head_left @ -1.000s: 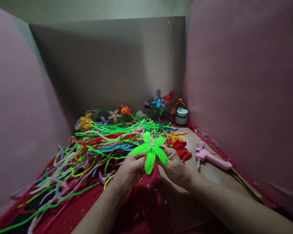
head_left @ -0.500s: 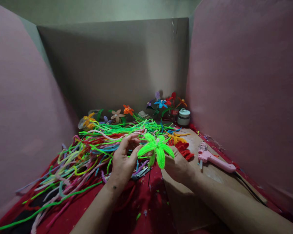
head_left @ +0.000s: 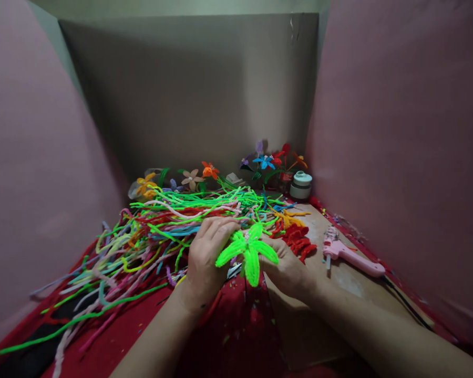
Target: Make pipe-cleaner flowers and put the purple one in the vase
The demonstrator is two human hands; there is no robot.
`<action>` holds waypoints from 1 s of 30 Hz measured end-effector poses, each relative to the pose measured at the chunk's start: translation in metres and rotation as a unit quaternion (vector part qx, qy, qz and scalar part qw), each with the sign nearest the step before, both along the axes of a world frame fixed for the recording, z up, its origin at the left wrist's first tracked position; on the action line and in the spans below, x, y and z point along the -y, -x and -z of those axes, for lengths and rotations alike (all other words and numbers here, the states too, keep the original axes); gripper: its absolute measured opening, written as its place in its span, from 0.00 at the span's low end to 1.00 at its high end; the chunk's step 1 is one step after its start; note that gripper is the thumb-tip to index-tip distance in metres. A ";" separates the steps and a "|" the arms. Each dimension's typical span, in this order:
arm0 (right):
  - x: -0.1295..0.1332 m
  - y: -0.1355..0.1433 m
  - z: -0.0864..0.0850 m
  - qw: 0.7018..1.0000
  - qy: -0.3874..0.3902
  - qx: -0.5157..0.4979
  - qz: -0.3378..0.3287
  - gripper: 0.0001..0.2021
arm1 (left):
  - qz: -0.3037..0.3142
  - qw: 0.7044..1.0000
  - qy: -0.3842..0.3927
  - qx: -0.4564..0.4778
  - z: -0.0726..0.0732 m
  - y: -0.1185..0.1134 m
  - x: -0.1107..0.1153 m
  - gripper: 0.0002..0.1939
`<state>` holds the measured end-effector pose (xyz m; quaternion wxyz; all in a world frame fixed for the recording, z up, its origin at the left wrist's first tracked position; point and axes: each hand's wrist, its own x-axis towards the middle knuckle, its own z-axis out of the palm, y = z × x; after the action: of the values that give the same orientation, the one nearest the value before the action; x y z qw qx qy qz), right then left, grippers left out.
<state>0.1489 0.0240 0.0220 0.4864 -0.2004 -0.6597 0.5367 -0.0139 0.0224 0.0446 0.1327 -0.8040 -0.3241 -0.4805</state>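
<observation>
Fingers of my right hand pinch the green flower; whether the left hand's grip, I cannot tell. Its bendy petals want light pressure.

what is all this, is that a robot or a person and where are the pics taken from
No robot: these are a person's bare hands. Every picture comes from one camera on their head, looking forward and down. The right hand holds a bright green flower; the left hand is beside it, its grip partly hidden. On the red cloth lies a heap of colourful fuzzy stems. A pink glue gun rests on the brown board, and more flowers stand behind.
</observation>
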 end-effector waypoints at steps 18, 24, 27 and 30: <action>0.000 -0.001 -0.001 0.996 -0.079 -0.013 0.033 0.09 | 0.040 0.994 0.101 0.015 -0.001 0.003 0.001 0.07; 0.000 0.000 0.001 0.996 -0.090 -0.013 0.022 0.07 | 0.055 0.995 0.081 0.012 -0.001 0.003 -0.002 0.08; 0.002 0.001 0.000 0.997 -0.075 -0.022 0.016 0.07 | 0.062 0.995 0.075 0.024 0.000 0.004 -0.003 0.12; 0.002 0.001 -0.001 0.997 -0.069 -0.024 0.016 0.07 | 0.051 0.994 0.086 0.038 0.001 0.005 -0.002 0.16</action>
<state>0.1480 0.0217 0.0233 0.5237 -0.1643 -0.6796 0.4867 -0.0189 0.0246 0.0432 0.0259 -0.8093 -0.3278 -0.4867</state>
